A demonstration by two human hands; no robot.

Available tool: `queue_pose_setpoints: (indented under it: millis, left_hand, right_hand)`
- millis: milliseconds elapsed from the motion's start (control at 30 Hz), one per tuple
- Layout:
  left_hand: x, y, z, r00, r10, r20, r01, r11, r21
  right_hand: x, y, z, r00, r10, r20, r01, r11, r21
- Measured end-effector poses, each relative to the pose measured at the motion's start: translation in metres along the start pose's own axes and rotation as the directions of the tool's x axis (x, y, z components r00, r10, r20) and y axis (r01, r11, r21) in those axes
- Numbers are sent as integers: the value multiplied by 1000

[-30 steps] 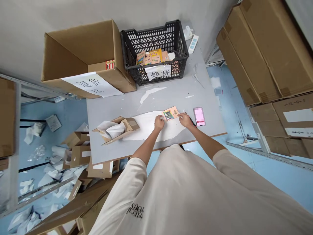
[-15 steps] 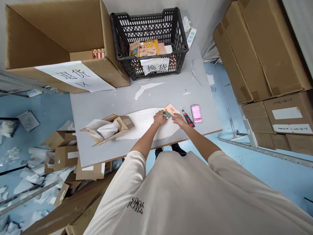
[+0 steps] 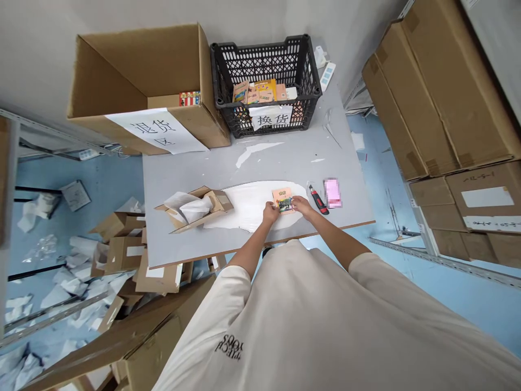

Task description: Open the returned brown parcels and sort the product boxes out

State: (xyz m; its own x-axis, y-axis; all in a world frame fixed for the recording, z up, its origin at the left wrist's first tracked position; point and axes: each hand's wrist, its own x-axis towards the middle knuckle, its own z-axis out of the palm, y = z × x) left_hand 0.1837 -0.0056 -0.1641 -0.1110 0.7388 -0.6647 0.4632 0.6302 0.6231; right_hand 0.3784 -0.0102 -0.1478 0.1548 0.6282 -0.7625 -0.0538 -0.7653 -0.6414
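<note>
A small pink booklet-like item (image 3: 284,200) with a coloured picture is held between my two hands over a white paper sheet (image 3: 248,203). My left hand (image 3: 270,212) grips its left edge, and my right hand (image 3: 300,205) pinches the right edge. Just right of my right hand lies a red and black box cutter (image 3: 318,200). Beyond the cutter is a pink, pixelated rectangular item (image 3: 332,193). An open small carton (image 3: 222,201) with crumpled white paper in it rests on the left of the sheet.
At the table's (image 3: 183,174) back stand a large open carton (image 3: 142,130) and a black crate (image 3: 313,89) with several packets. Stacked cartons (image 3: 439,92) rise at the right. Cartons (image 3: 122,255) and paper scraps litter the left floor.
The pink item has turned from slanted to nearly upright in view, and both hands now hold its opposite sides. The view has shifted, so the table and containers appear further right.
</note>
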Motion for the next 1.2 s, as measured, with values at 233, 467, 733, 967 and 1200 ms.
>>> queue_pose_setpoints:
  millis: [233, 467, 733, 967, 1200]
  left_hand:
    - [-1, -1, -10, 1000, 10, -4, -10, 995, -101]
    - [-7, 26, -36, 993, 117, -14, -117, 969, -218]
    - [-19, 54, -53, 972, 223, -75, -235, 933, -271]
    - [-38, 77, -53, 964, 261, -39, -253, 869, -425]
    - [-37, 76, -66, 964, 237, -118, -264, 898, -351]
  right_hand:
    - [-8, -2, -3, 999, 13, 41, -13, 1000, -12]
    - [-14, -26, 3, 992, -112, 66, 115, 993, -39]
    - [-32, -62, 19, 925, -381, 6, 381, 924, -21]
    - [-64, -70, 35, 766, -627, 146, 637, 705, -312]
    - [-71, -71, 31, 653, -704, 279, 752, 560, -349]
